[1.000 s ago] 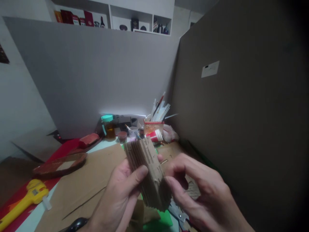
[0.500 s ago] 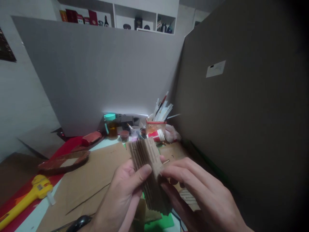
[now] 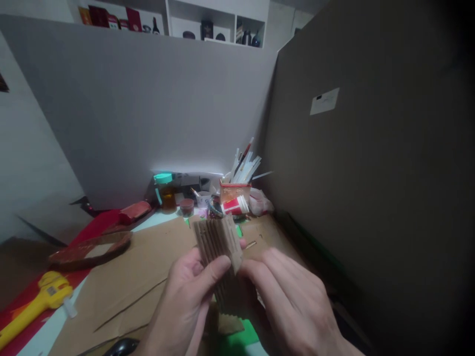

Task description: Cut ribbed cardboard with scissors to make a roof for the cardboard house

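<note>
"So, what's taking up the most room?"

"A pale panel (image 3: 148,113) is standing across the back, and a dark panel (image 3: 378,163) is walling off the right side. Below them the counter (image 3: 154,220) is showing in patches, a flat cardboard sheet (image 3: 129,267) covering much of its left part. A yellow tool (image 3: 52,291) is lying at the far left."

"And the hands?"

"The left hand (image 3: 189,287) is gripping a stack of cardboard layers (image 3: 213,240), its thumb pressing on the facing side. The right hand (image 3: 291,291) is bending its fingers against the stack's right edge; whether they're pinching a layer, I can't tell."

"How is the stack lying?"

"It's sitting between both hands, above the counter, its long axis slanting from a far end on the left to a near end on the right. The left is supporting it, while the right is meeting that long right edge rather than either end."

"Anything smaller?"

"Beyond, a teal-lidded bottle (image 3: 166,195) is standing upright, and a red-and-white cup (image 3: 233,205) is lying tipped over."
</note>
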`<state>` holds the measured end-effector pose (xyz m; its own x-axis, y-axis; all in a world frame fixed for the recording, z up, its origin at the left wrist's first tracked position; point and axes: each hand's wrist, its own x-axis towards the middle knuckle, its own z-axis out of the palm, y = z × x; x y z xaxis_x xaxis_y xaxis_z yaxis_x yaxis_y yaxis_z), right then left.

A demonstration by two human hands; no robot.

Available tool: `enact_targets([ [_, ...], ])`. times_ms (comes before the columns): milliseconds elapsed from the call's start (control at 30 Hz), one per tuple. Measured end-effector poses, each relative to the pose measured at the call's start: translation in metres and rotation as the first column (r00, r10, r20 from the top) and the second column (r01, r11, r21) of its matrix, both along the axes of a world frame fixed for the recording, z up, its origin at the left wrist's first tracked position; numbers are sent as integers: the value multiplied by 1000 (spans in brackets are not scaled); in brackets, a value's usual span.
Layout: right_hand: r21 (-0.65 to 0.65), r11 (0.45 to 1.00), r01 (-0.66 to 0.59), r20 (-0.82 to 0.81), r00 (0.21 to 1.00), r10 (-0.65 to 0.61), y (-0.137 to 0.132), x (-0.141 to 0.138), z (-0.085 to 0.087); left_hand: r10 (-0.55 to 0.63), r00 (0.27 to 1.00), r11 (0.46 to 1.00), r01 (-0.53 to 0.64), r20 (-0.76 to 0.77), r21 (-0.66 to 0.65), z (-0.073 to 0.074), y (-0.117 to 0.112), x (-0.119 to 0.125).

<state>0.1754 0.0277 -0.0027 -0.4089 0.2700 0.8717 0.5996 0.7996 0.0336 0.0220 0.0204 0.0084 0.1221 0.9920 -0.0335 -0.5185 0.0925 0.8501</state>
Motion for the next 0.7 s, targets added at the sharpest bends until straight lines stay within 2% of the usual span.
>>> enact_targets([
  [167, -6, 1000, -19, -40, 999, 19, 4, 3, 3, -23, 1000, 1000, 23, -15, 2, 2, -1, -1],
  [333, -71, 994, 81, -97, 991, -88, 6, 18, 23, -141, 988, 986, 145, 55, -85, -2, -2, -1],
  [500, -167, 986, -1, -116, 993, -19, 4, 25, 37, -161, 982, 980, 171, 97, -99, 0, 0, -4],
  [600, -195, 981, 1, -94, 995, -20, 2, 26, 42, -152, 984, 980, 162, 92, -113, 0, 3, -5],
  [700, -201, 977, 67, -32, 997, -74, 0, 33, 48, -96, 995, 990, 99, 33, -105, 1, 5, -7],
])
